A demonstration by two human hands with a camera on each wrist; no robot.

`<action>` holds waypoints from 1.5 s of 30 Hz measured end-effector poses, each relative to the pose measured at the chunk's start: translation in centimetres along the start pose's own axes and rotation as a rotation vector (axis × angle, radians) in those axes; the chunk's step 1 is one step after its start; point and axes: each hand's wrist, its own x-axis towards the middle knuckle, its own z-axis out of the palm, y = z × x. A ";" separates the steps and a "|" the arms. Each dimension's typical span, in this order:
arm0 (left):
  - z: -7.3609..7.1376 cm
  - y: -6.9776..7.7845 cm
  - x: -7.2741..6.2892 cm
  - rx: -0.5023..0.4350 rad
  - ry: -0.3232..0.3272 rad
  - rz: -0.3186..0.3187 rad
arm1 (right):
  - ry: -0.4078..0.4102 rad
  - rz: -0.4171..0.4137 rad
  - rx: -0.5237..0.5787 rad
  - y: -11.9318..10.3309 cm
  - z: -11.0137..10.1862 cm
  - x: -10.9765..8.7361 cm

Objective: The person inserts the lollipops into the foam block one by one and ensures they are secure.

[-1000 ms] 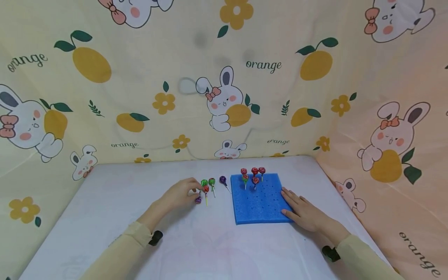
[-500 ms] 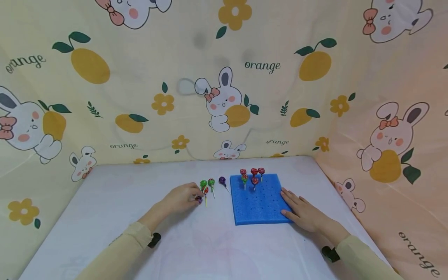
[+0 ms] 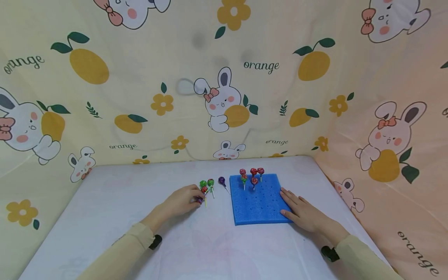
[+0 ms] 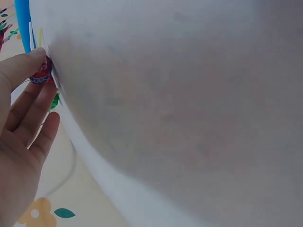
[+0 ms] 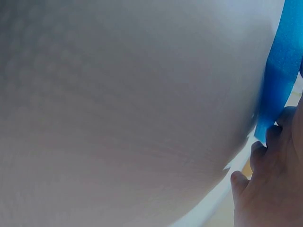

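My left hand (image 3: 180, 200) pinches a lollipop (image 4: 41, 71) in a dark red and purple wrapper between thumb and fingers; in the head view the fingers partly cover it. Just beyond these fingers lie a red lollipop (image 3: 204, 189) and two green ones, one of them the green lollipop (image 3: 210, 182). A purple lollipop (image 3: 222, 181) lies farther right, its stick pointing toward the blue foam board (image 3: 259, 214). With fingers extended, my right hand (image 3: 306, 212) rests on the board's right edge. Several lollipops, including a red lollipop (image 3: 254, 181), stand upright in the board's back part.
Rows of small holes show across the foam board. A white cloth (image 3: 210, 249) covers the table. Behind and to the right hangs a printed curtain (image 3: 157, 58) with rabbits and oranges, meeting the table's back edge.
My left hand has lowered slightly, and its fingers have closed around the purple-wrapped lollipop beside the red one. The right hand keeps its place on the board.
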 end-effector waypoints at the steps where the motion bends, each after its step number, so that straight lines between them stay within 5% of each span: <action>1: 0.0 0.0 0.0 -0.001 0.004 0.000 | 0.000 0.001 -0.001 0.0 0.0 0.0; 11: 0.1 0.1 0.0 -0.037 0.022 -0.004 | 0.000 -0.003 0.007 -0.1 -0.1 0.0; 20: -0.5 0.8 -0.1 -0.136 0.102 0.050 | -0.003 -0.006 0.019 -0.1 -0.1 -0.1; 28: -0.7 1.6 0.1 -0.174 0.144 0.037 | 0.006 -0.007 0.011 0.0 0.0 -0.1; 45: -0.2 5.0 2.0 -0.300 0.259 0.110 | 0.001 -0.011 0.016 -0.1 -0.1 0.0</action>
